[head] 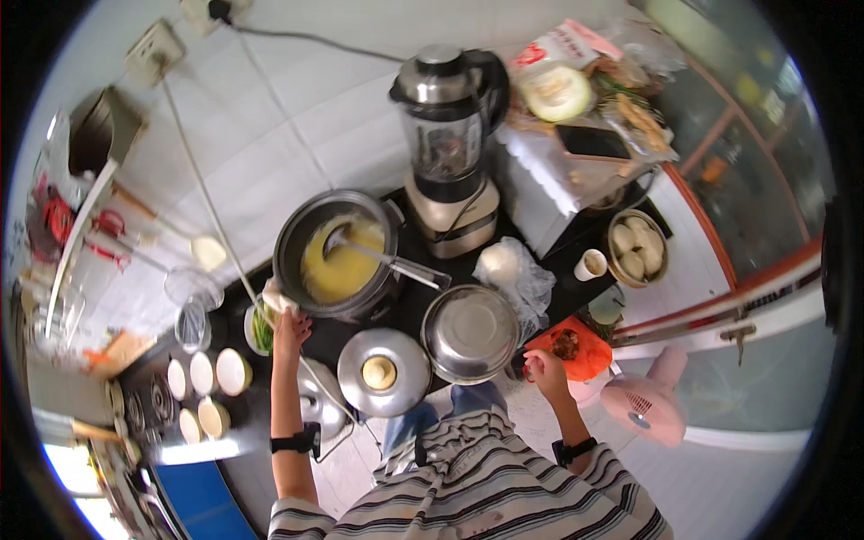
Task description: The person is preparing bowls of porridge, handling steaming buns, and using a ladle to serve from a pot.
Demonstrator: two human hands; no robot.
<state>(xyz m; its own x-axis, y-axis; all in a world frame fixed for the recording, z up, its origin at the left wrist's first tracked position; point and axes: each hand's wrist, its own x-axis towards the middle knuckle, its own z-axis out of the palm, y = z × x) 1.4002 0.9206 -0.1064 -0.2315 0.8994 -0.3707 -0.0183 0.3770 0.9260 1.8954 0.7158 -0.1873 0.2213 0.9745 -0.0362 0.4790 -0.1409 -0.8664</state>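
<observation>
My left hand [291,331] is beside the dark electric cooker pot [287,250], with a crumpled pale cloth [278,297] in its grip. Inside the pot lies a yellow liquid [327,277], blurred on its surface. A ladle [378,253] rests in it, its handle over the rim. Below the pot sits a round metal lid [351,385] with a pale knob. My right hand [550,371], fingers curled, hangs at the counter's front edge beside an orange plastic bag [590,358] holding dark food. Whether it holds anything is hidden. Nearest on its left is an upturned metal bowl [470,334].
A blender [445,148] stands behind the bowl. On the right are a paper cup [590,264], a basket of pale buns [636,246] and a pink fan [641,405]. Several small bowls [233,371] sit left. A white cord [202,175] runs down past my left hand.
</observation>
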